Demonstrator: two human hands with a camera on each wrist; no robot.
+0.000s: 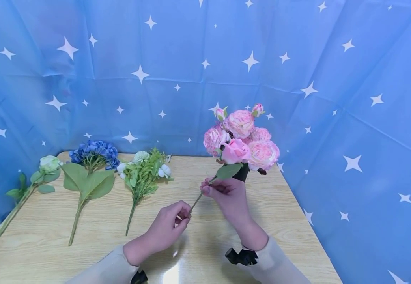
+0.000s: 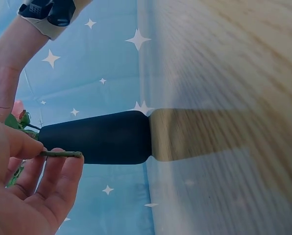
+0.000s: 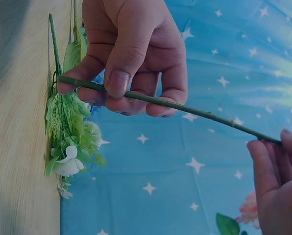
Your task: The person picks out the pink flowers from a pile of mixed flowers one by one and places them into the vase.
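Both hands hold a pink rose (image 1: 235,150) by its thin green stem (image 3: 185,108), which slants up toward the bloom. My left hand (image 1: 170,224) pinches the lower end of the stem between thumb and fingers. Higher up, just under a green leaf (image 1: 228,171), my right hand (image 1: 231,199) pinches it too. The bloom overlaps a bunch of pink peonies (image 1: 241,123) standing in a black vase (image 2: 97,138). In the head view the rose, leaf and right hand hide most of the vase.
Left of the hands lie a white-and-green flower spray (image 1: 141,173), a blue hydrangea (image 1: 95,154) with broad leaves, and a pale green-white rose (image 1: 50,164) with a long stem. The wooden table (image 1: 198,252) is edged by a blue star-patterned curtain (image 1: 177,59).
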